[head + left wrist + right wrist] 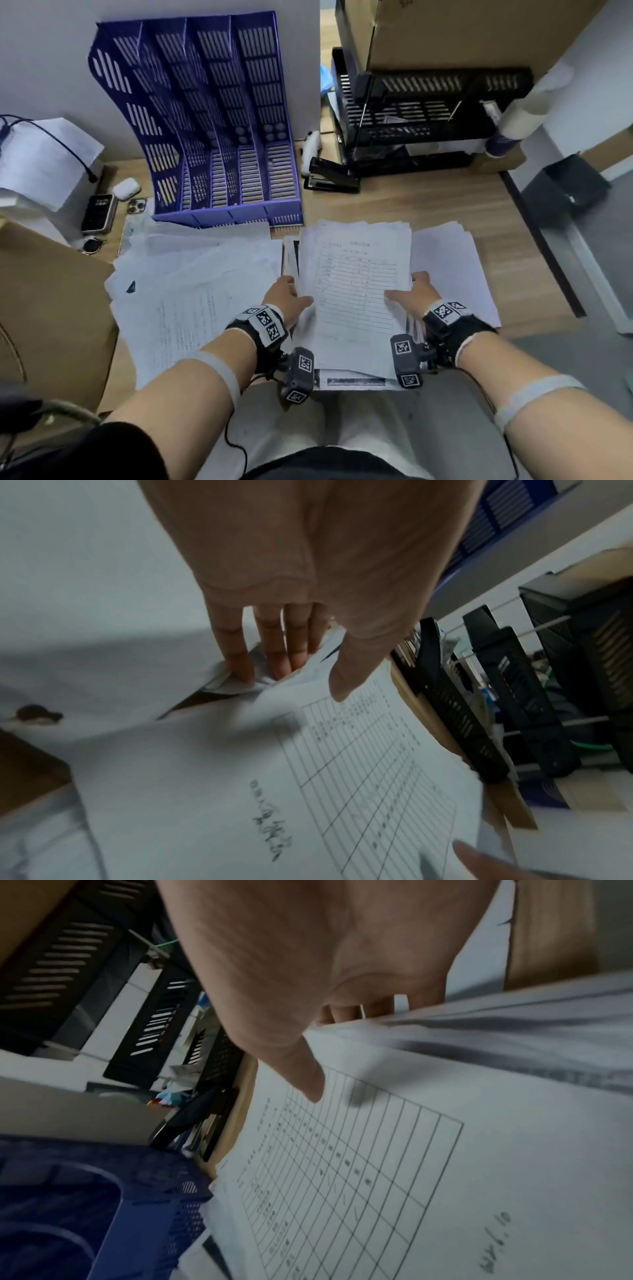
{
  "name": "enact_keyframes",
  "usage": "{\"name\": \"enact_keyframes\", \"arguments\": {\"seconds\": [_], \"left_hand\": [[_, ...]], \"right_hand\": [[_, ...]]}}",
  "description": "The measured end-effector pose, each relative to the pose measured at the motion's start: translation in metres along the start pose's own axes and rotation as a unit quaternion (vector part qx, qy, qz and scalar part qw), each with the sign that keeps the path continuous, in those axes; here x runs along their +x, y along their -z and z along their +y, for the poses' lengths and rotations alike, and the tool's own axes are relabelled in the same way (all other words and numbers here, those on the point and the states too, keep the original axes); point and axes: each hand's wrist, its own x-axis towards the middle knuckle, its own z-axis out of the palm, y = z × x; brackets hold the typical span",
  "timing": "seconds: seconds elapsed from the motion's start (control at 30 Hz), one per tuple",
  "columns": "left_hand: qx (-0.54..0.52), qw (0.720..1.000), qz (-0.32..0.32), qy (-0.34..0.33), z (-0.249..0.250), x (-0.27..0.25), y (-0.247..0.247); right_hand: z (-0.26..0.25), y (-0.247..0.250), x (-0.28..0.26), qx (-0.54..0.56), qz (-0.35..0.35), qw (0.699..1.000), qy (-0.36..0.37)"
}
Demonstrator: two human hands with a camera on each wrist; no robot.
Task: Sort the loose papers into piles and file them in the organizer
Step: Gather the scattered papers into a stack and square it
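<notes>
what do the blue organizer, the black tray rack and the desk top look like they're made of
Blue organizer: looks like moulded plastic, matte, with slotted walls and dividers in one colour.
Black tray rack: slotted black trays that seem plastic, on thin posts that look like metal.
Desk top: pale wood grain, likely laminate or veneer; solid wood cannot be ruled out.

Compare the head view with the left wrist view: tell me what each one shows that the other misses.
Head view only: the phone, the earbud case, the spread papers on the left, and the right hand gripping the stack.

Left wrist view only: the left fingers tucked under the sheets, and handwriting on the form.

Both: the left hand, the table form, the blue organizer and the black trays.
</notes>
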Motion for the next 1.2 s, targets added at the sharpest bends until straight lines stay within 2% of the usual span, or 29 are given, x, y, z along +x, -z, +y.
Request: {"name": "enact_keyframes", "arguments": {"seconds": [0.07,0.13,0.3,0.4,0.53,0.73,0.97,1.07,1.13,1.2], "left_hand": [[0.047,0.998,-0.013,-0.035,-0.002,-0.005,-0.001],[0.023,0.999,-0.01,-0.035,-0.005,-0.007,-0.001],[-0.088,0.996,0.008,0.027,-0.012,0.0,0.004],[-0.06,0.998,0.021,0.016,-0.011,0.008,0.001],[-0.011,1.0,0.023,0.013,-0.008,0.02,-0.007],[0.049,0.997,0.066,0.005,-0.007,0.025,-0.005],[0.058,0.989,0.135,0.021,0.002,0.021,0.002],[-0.004,0.988,0.157,0.015,0.011,0.021,-0.001],[-0.062,0.987,0.149,0.019,0.017,0.019,-0.002],[-0.097,0.988,0.112,0.042,0.019,0.022,-0.003]], "right_hand": [[0.0,-0.003,-0.005,0.003,-0.005,1.0,-0.003],[0.002,-0.003,-0.007,0.001,0.002,1.0,0.016],[0.008,0.002,-0.011,0.014,0.064,0.994,0.09],[0.011,0.005,-0.01,0.014,0.089,0.99,0.106],[0.011,0.006,-0.013,0.032,0.078,0.988,0.129],[0.013,0.018,-0.003,0.038,0.107,0.988,0.102],[0.0,0.025,0.012,0.048,0.044,0.996,0.056],[-0.011,0.015,0.017,0.037,0.01,0.998,0.056],[-0.02,0.009,0.02,0.018,-0.007,0.998,0.059],[-0.026,0.003,0.024,0.016,-0.026,0.999,0.042]]}}
